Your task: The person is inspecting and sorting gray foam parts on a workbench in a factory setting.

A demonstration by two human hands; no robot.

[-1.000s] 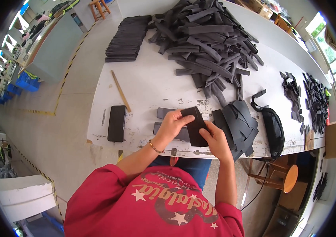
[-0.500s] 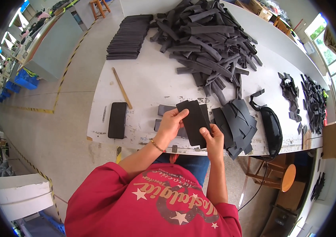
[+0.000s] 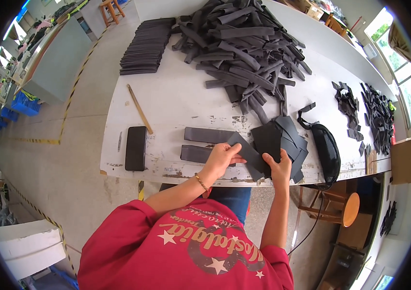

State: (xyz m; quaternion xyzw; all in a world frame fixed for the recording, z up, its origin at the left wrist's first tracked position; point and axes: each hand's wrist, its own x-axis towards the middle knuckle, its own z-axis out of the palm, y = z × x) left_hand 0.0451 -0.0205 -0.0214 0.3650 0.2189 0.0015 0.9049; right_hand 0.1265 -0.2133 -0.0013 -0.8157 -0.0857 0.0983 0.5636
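Note:
My left hand (image 3: 222, 160) pinches one dark grey rectangular card (image 3: 245, 151) by its upper left end. The card slants down to the right, its lower end next to my right hand (image 3: 279, 168). That hand grips black rectangular cards (image 3: 266, 139), thumb on top; how many cannot be told. Beneath and beside them, a loose fanned pile of similar cards (image 3: 296, 140) lies near the table's front edge. Two flat dark grey fabric sleeves lie left of the cards, an upper sleeve (image 3: 208, 135) and a lower sleeve (image 3: 194, 153), the latter partly behind my left hand.
A large heap of dark fabric tubes (image 3: 244, 53) covers the table's far middle, beside a neat stack of sleeves (image 3: 148, 46). A black phone (image 3: 136, 149) and a wooden stick (image 3: 139, 109) lie left. Rightward are a black mesh pouch (image 3: 327, 157) and dark scraps (image 3: 378, 118).
My hands have moved apart. A single card is now in my left hand, while my right has carried the other cards rightward over the pile. More of the two sleeves shows.

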